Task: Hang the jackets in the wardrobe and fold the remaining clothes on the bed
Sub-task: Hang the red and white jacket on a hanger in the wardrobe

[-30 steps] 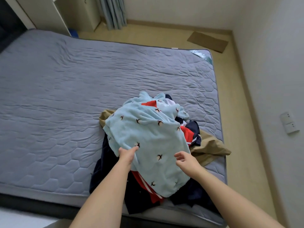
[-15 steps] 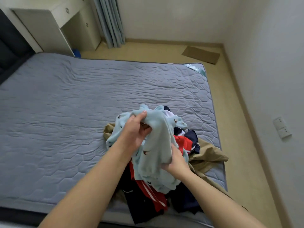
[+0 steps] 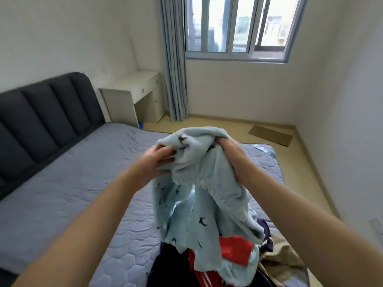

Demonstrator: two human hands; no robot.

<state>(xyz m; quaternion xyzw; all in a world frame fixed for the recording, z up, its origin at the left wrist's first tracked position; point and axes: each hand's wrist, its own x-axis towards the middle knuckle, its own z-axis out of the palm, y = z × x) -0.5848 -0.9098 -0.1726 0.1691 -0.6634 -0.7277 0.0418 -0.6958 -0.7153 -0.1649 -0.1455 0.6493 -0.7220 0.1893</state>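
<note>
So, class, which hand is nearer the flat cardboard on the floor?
Right. The right hand, gripping the blue garment, is just left of the cardboard in view; the left hand grips the same garment farther left, toward the headboard.

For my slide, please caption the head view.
Left hand and right hand hold a light-blue fleece garment above the clothes pile.

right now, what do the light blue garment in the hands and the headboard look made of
Light blue garment: likely fleece or plush, matte and fuzzy, thick soft folds, with a gathered elastic band. Headboard: dark grey upholstery, probably woven fabric, matte, padded in vertical channels.
</note>
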